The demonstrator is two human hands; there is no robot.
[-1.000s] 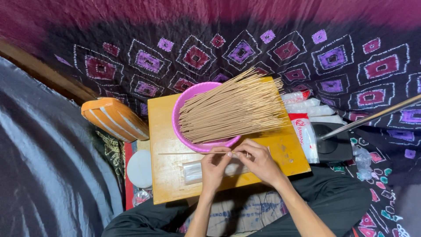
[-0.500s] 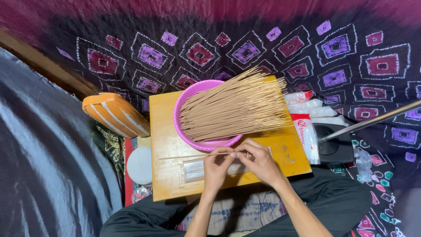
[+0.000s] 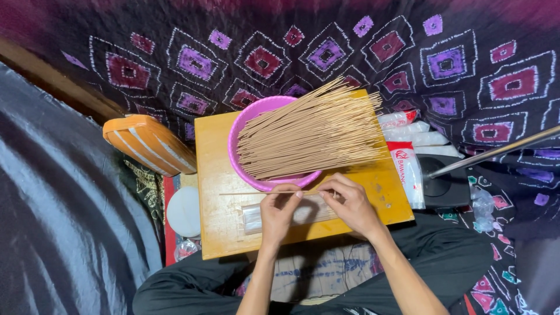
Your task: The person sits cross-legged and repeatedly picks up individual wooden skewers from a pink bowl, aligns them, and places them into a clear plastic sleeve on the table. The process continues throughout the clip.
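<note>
Nearest the camera, crossed legs in dark trousers, with patterned cloth across the lap. Just beyond, two bare forearms reaching forward over the near edge of a low wooden board.

Left hand curled, fingertips pinched on a thin pale stick lying crosswise on the board, its free end pointing left. Right hand likewise curled, thumb and forefinger pinching the same stick near its right end. Hands close together, not touching. Beneath both hands, flat on the board, a clear plastic sleeve with more sticks inside; whether the palms press on it, hard to tell.

Just past the fingertips, a pink bowl sitting on the far half of the board, heaped with a big fanned bundle of tan sticks, tips sticking out over the rim to the right.

Left of the board, a white round lid low down, and an orange case with pale stripes leaning beside the board's edge. Right of the board, a few white plastic packets, one with red print, then a black base with a metal rod slanting up to the right.

Farthest out, a dark cloth with purple and red diamonds spread under everything, and grey shiny fabric down the left side.
</note>
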